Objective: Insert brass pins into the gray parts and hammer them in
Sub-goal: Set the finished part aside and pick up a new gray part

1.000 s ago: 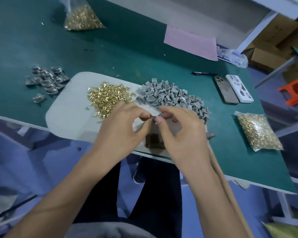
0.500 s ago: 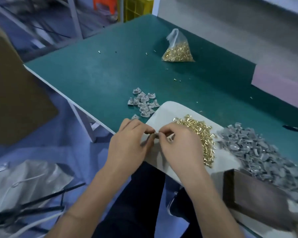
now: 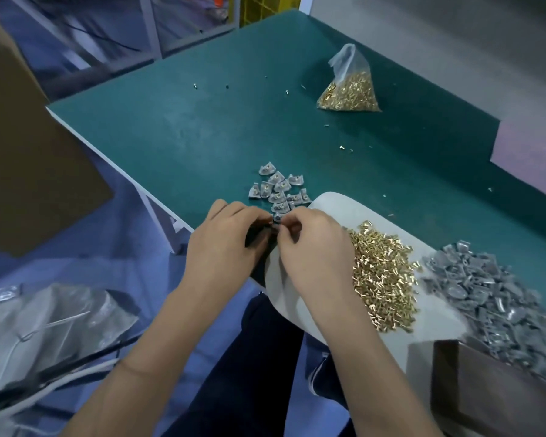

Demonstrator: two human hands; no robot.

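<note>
Change: vs 0.5 s ago we see almost the same view; both hands sit a bit nearer the small group of finished parts, fingertips still together.
Bag: clear bag (image 3: 350, 89) at 1 o'clock on the green table (image 3: 202, 137), holds brass pins, neck up & crumpled.
Mat: white mat (image 3: 338, 209) at 4 o'clock carries loose pin pile (image 3: 382, 272) & gray parts heap (image 3: 501, 304), heap to the right of the pins.
Finished parts: small group (image 3: 278, 190) w/ brass showing, on the table just beyond our fingertips at 12.
Left hand (image 3: 221, 244): fingers curled, pinching a small gray part (image 3: 276, 219) at the table edge.
Right hand (image 3: 316, 247): fingers curled, tips meet the left's at that part; we can't tell if a pin is in them.
Block: dark block (image 3: 486, 395) at 5 o'clock, near the heap.
</note>
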